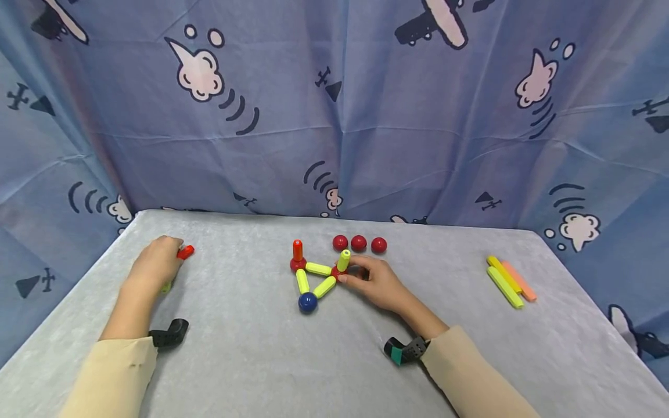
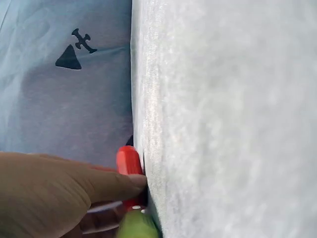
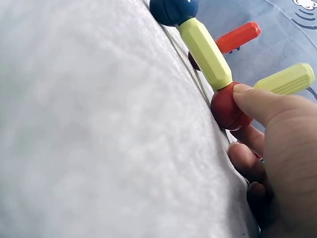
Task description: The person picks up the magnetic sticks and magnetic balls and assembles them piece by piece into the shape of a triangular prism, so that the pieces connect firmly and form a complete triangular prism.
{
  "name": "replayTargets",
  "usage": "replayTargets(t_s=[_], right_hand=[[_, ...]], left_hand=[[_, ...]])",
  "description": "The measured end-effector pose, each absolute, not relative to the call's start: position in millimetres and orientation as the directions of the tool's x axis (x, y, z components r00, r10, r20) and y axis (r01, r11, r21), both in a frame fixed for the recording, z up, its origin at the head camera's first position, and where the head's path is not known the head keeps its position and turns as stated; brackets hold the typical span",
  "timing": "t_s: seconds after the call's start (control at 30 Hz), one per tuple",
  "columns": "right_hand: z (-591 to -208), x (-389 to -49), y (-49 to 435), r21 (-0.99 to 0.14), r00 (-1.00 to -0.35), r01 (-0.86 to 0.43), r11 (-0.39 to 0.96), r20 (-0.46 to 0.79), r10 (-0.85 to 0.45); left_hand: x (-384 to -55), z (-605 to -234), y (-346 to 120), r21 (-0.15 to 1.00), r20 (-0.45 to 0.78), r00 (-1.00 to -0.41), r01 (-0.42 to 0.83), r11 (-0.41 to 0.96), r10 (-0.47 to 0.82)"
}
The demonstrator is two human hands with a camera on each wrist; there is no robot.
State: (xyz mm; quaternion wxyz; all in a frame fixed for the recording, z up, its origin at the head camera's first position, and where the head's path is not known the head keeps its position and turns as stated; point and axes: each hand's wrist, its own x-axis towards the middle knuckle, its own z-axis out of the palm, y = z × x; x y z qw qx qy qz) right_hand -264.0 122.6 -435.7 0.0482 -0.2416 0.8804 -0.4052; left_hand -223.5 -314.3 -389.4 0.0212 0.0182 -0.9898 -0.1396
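Observation:
At the table's left, my left hand (image 1: 155,262) pinches a red stick (image 2: 130,161) between thumb and fingers. A green stick (image 2: 137,225) lies beside it, partly hidden by the hand. Mid-table lies a triangle of yellow-green sticks (image 1: 318,269) joined by a blue ball (image 1: 308,302) and two red balls. An orange-red stick (image 1: 297,250) stands upright on the left red ball (image 1: 298,264). On the right red ball (image 3: 230,106) stands a yellow-green stick (image 1: 343,260). My right hand (image 1: 377,283) grips that ball, thumb on one side and fingers on the other.
Three loose red balls (image 1: 358,243) sit in a row behind the triangle. To the right lie a yellow stick (image 1: 504,274), a yellow-green stick (image 1: 504,287) and an orange stick (image 1: 520,281). A blue patterned curtain (image 1: 292,104) hangs behind the grey table (image 1: 251,360).

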Motion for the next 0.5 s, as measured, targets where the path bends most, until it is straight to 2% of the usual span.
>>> replayTargets(t_s=[0.17,0.33,0.5], right_hand=[[-437,-264,123,-0.748,-0.881,-0.384,0.541,0.122,-0.457],[-438,-265,122,-0.754,-0.897,-0.373,0.54,0.145,-0.417],[-438,-265,122,-0.768,-0.913,-0.348,0.538,0.148,-0.38]], left_hand=[[-227,-386,-306,0.354,0.121,-0.992,-0.002,0.935,-0.047],[-230,-371,-275,0.523,0.131,-0.991,0.065,0.85,-0.004],[-231,-366,-224,0.707,0.124,-0.989,0.143,0.692,0.078]])
